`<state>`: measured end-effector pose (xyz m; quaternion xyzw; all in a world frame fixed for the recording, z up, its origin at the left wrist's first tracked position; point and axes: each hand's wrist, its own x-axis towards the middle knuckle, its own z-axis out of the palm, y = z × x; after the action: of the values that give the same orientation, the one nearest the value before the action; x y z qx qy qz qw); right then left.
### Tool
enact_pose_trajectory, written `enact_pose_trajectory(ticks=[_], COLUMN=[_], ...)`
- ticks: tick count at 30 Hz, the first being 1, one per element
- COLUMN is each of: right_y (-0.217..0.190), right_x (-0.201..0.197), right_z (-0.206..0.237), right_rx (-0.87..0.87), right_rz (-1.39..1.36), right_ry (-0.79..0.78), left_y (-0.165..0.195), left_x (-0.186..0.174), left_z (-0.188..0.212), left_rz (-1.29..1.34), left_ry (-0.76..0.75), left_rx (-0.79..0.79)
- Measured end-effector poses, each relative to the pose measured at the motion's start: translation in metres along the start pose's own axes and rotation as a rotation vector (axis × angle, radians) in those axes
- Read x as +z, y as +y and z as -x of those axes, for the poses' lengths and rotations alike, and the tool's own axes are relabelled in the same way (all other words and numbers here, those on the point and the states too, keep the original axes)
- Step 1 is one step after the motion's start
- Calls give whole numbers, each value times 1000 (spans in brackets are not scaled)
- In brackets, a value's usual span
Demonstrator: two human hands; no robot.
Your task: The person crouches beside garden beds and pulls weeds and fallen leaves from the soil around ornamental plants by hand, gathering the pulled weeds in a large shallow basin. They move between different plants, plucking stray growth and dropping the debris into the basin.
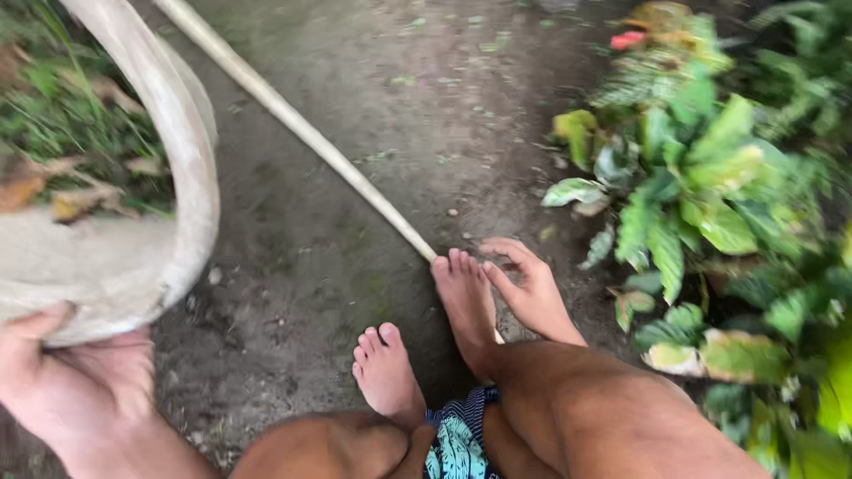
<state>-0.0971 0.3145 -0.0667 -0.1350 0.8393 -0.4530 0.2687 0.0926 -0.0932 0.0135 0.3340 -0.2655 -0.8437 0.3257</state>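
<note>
- Nearest the camera, two bare knees and patterned shorts (457, 439) are filling the lower edge; the person is squatting barefoot on damp, dark ground (355, 133).
- Left hand (67, 381) is gripping the lower rim of a pale woven sack (133, 257), thumb pressed over the fabric and fingers curled beneath it; the sack's mouth is gaping, with green weeds and dry leaves (62, 142) lying inside.
- Right hand (528, 284) is reaching down beside the right foot (466, 302), fingers loosely spread and holding nothing; it is hovering just beside the near end of a long pale stick (302, 129) lying diagonally across the ground.
- Leafy green plants (701, 186) are crowding the right border.
- Judgement: keeping the sack's mouth held wide and low is likely making one-handed loading easier, and a full-palm grasp should suit the stick better than fingertips.
</note>
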Motion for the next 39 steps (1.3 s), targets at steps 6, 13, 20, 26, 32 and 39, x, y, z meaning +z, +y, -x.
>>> enact_pose_trajectory(ticks=[6,13,20,26,32,39], right_y=[-1,-29,-72,-77,-26,49], right_x=[53,105,66,16,-60,-56], right_z=[-82,-161,-203,-195,-142,-67], right_rx=[-50,-273,-269,-77,-26,297], right_rz=[24,37,0,-165,-359,-689], right_ry=[-304,-626,-721,-449,-408,-366], left_y=[39,55,23,-54,-117,-166], left_x=[-22,-49,-13,81,129,132], left_z=[10,65,42,-23,-91,-129], left_rz=[-160,-357,-127,-144,-240,-345], left_ry=[185,457,504,349,111,2], left_rx=[252,406,223,91,-43,-200])
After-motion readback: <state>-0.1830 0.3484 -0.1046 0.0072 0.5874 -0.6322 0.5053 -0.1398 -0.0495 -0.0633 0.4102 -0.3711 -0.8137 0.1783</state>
